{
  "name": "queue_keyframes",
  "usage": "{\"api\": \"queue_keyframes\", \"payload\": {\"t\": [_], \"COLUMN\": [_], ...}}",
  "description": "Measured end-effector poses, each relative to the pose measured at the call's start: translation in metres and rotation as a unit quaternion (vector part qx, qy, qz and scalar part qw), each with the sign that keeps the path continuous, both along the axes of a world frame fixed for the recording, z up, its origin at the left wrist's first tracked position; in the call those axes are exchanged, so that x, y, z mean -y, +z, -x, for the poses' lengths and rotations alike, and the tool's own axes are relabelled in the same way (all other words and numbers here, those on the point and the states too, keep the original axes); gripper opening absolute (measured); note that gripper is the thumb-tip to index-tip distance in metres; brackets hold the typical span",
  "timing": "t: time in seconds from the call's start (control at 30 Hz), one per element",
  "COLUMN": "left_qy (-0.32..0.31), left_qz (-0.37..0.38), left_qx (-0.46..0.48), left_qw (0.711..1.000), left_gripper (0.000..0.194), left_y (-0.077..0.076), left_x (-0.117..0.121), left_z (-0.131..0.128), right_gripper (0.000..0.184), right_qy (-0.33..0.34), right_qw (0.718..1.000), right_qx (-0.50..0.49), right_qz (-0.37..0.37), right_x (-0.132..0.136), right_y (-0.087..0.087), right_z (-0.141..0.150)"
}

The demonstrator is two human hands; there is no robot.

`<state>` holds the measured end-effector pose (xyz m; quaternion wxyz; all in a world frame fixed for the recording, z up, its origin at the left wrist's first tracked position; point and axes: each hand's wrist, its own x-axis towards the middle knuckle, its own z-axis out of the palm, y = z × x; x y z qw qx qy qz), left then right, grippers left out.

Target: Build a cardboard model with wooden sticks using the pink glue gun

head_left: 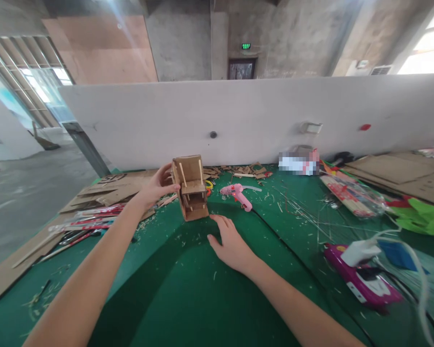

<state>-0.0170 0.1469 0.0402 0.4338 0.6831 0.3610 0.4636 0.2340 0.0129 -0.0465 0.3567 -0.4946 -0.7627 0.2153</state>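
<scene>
A small brown cardboard model (194, 193) with tiers and thin wooden sticks across it is held up over the green table. My left hand (161, 184) grips its left side, thumb at the front edge and fingers behind. Just below its lower right corner is my right hand (228, 241), fingers apart and holding nothing; whether a fingertip touches the cardboard I cannot tell. A pink hot glue gun (238, 194) with a small red light lies behind my right hand, a clear glue stick in its back and a black cord running toward the front right.
Flat cardboard sheets (104, 190) and wrapped sticks (90, 219) lie at left. Cardboard scraps (251, 170) line the white partition (159, 120). At right are a purple power strip (361, 279) with cables, a plastic packet (350, 193) and green material (423, 218).
</scene>
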Motion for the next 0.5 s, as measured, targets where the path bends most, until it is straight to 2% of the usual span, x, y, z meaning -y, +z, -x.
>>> {"api": "queue_keyframes", "payload": {"t": [0.17,0.3,0.4,0.47,0.5], "left_qy": [0.023,0.027,0.019,0.016,0.017], "left_qz": [0.041,0.033,0.044,0.052,0.053], "left_qx": [-0.039,-0.072,-0.08,-0.081,-0.08], "left_qw": [0.998,0.996,0.996,0.995,0.995], "left_gripper": [0.084,0.083,0.082,0.082,0.081], "left_y": [0.019,0.024,0.024,0.024,0.024], "left_x": [0.009,0.012,0.011,0.011,0.011], "left_z": [0.043,0.059,0.056,0.051,0.048], "right_gripper": [0.049,0.042,0.035,0.035,0.034], "right_qy": [0.007,0.001,0.011,0.024,0.025], "right_qw": [1.0,0.997,0.98,0.953,0.949], "right_qx": [0.022,0.071,0.189,0.29,0.304], "right_qz": [0.007,-0.026,-0.066,-0.081,-0.079], "right_x": [0.003,-0.001,-0.024,-0.05,-0.066], "right_y": [0.003,0.006,0.019,0.033,0.039], "right_z": [0.001,0.006,0.015,0.022,0.027]}}
